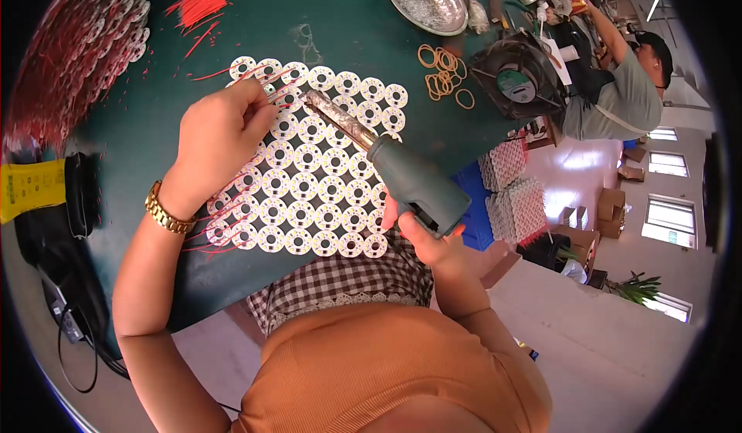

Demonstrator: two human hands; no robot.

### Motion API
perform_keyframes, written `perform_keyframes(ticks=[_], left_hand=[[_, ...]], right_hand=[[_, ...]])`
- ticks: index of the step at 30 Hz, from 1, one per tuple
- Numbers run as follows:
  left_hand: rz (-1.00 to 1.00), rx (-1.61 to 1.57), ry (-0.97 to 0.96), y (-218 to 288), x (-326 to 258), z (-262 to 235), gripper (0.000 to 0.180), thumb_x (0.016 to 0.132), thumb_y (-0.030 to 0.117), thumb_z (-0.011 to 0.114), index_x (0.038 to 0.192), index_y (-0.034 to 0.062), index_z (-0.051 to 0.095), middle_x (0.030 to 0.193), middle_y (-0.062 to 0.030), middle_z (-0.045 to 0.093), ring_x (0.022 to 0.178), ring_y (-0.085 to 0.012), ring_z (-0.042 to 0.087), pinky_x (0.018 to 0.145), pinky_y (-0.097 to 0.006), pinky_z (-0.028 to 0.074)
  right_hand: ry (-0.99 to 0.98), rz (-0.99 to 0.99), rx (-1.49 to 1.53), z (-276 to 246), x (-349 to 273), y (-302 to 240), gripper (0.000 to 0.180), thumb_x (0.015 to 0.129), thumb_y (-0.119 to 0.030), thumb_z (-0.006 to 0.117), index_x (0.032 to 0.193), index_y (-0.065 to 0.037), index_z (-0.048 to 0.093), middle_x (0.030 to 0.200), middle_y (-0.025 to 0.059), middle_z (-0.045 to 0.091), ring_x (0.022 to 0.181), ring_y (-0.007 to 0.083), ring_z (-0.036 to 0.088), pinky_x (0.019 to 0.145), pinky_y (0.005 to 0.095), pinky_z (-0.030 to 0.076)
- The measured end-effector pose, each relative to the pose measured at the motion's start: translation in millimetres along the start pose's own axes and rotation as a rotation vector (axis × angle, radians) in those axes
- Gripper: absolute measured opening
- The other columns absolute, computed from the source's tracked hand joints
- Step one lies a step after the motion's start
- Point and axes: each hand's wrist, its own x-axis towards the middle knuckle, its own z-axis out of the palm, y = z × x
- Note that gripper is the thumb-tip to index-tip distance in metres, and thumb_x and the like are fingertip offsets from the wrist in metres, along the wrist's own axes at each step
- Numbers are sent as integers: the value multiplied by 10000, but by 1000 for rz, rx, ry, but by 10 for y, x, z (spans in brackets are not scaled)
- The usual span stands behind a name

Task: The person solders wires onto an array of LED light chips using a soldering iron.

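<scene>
My right hand (423,241) grips a soldering iron (417,182) by its dark green handle. The iron's worn metal tip points up and left, over a panel of round white circuit boards (308,157) joined in rows. My left hand (224,127), with a gold watch on the wrist, is closed in a pinch over the panel's upper left. A short red wire (284,106) sticks out from its fingertips, close to the iron's tip. More red wires (224,236) trail from the boards along the left edge. My left hand covers some of the boards.
Loose red wires (202,6) and a stack of wired boards (93,54) lie at the far left. Beyond the panel are a metal bowl (427,0), rubber bands (444,73) and a fan (514,81). Another person (618,85) works at the right.
</scene>
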Motion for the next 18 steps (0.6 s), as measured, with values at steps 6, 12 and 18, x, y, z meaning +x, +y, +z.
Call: perform_keyframes(ticks=[6, 12, 18], left_hand=[[46, 35, 15, 1, 7, 7, 138, 846, 145, 682, 819, 34, 604, 669, -133, 598, 558, -266, 565, 544, -370, 433], [30, 64, 7, 33, 16, 1, 163, 850, 183, 674, 778, 56, 601, 666, -122, 626, 619, -322, 618, 569, -419, 465], [34, 78, 6, 11, 13, 16, 145, 846, 168, 674, 793, 53, 604, 672, -122, 623, 594, -305, 605, 556, -405, 454]], right_hand=[[-17, 14, -60, 12, 13, -29, 309, 926, -333, 599, 877, -28, 605, 772, 51, 600, 727, 155, 543, 692, 316, 435], [-30, 17, -107, 17, 1, 4, 271, 922, -297, 600, 897, -27, 593, 760, 54, 587, 731, 158, 544, 684, 311, 439], [-45, 2, -107, -3, 13, 12, 319, 759, -1, 717, 1054, 47, 607, 848, 82, 648, 679, 196, 605, 640, 294, 489]])
